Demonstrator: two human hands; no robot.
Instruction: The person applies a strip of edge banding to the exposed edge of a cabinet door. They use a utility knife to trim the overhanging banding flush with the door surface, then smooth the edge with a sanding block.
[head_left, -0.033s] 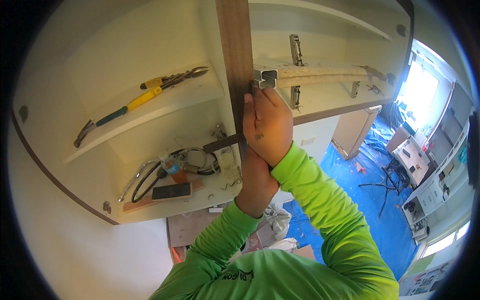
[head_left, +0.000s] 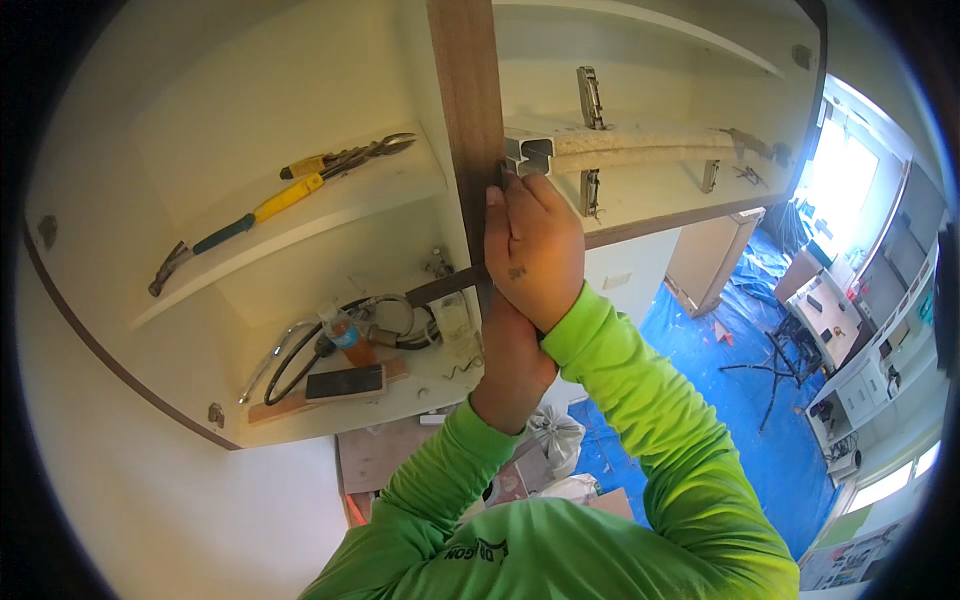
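My right hand (head_left: 543, 238) is closed, with its fingertips against the right side of the brown upright panel (head_left: 468, 120) between the two cabinet bays. Something small and dark shows at those fingertips, too hidden to name. Just below, my left hand (head_left: 515, 350) presses against the underside of my right wrist by the panel's lower end; its fingers are hidden. Right above my right knuckles, the open ends of metal channels (head_left: 530, 152) stick out beside a long strip with a rough tan face (head_left: 640, 148) on the right shelf.
A hammer (head_left: 240, 225) and pliers (head_left: 375, 150) lie on the left shelf. Beneath are a bottle (head_left: 345, 335), coiled hoses (head_left: 290, 365) and a black block (head_left: 345, 383). Metal hinges (head_left: 590, 98) stand at right. Blue sheeting (head_left: 690, 400) covers the floor, with a black stand (head_left: 775, 375).
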